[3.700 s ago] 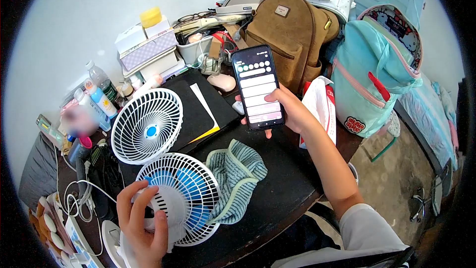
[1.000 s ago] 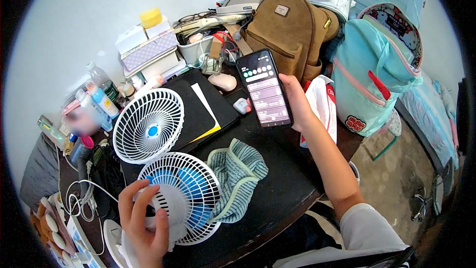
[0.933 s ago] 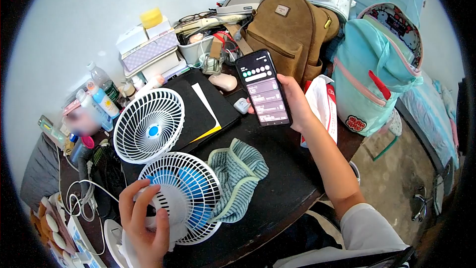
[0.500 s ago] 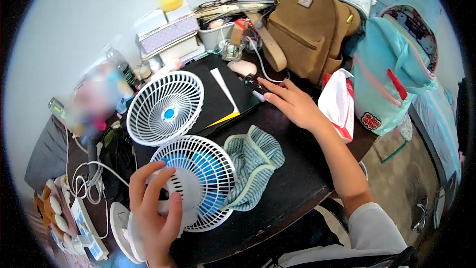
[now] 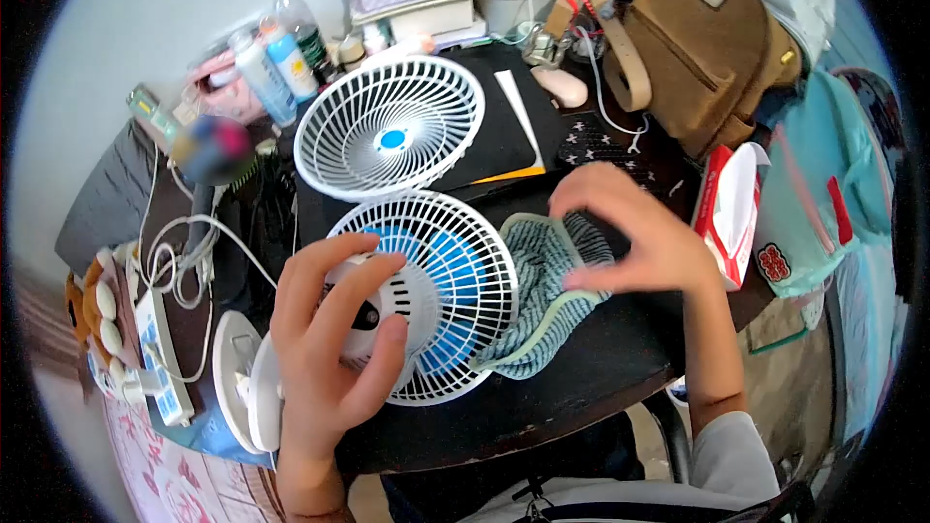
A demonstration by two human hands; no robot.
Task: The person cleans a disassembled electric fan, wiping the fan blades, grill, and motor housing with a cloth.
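Note:
A white desk fan lies with its motor housing upward, its rear grille [image 5: 492, 276] showing blue blades underneath. My left hand [image 5: 334, 329] is curled around the fan's motor housing, thumb on the near side. Beyond it, the detached front grille [image 5: 329, 150] rests face down like a bowl, with a blue disc at its centre. A crumpled green-and-dark striped cloth [image 5: 538, 329] lies against the rear grille's right side. Over the cloth hovers my right hand [image 5: 644, 237], thumb and fingers apart; whether the thumb touches the fabric I cannot tell.
A tissue box [image 5: 719, 223] and a brown backpack [image 5: 707, 58] stand to the right, near a turquoise bag [image 5: 819, 174]. A pale mouse [image 5: 560, 87] sits behind a dark patterned item [image 5: 605, 150]. Bottles [image 5: 262, 77], cables and a power strip [image 5: 163, 358] occupy the left.
My right hand has left the dark patterned item near the mouse and come back over the striped cloth. My left hand stays on the fan housing. The camera view has shifted.

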